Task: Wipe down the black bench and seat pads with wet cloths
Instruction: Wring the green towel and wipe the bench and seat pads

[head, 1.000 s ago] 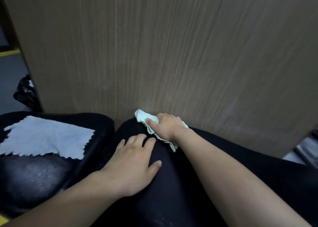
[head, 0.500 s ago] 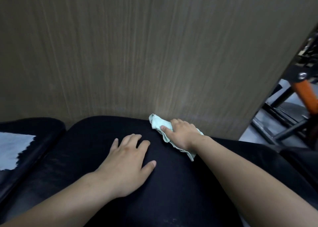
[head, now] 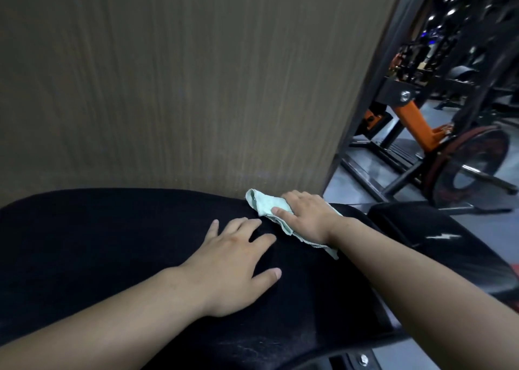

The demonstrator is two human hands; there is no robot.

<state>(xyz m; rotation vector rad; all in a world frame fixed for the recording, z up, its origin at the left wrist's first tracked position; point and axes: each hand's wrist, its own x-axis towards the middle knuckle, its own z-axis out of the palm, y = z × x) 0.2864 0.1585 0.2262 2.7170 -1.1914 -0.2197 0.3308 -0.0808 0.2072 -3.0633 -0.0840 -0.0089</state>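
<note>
Seemingly midway: right hand point(head: 306, 218) curls fingers over the cloth point(head: 266, 205) at the pad's point(head: 98, 243) far edge, left hand point(head: 238, 263) lies flat, fingers straight; side pad point(head: 435, 237) seems undone.

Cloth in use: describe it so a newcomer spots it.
Find the black bench pad before the wood-grain panel. At its far edge, under the right hand, lies the pale green cloth, the only light, crumpled thing there.
</note>
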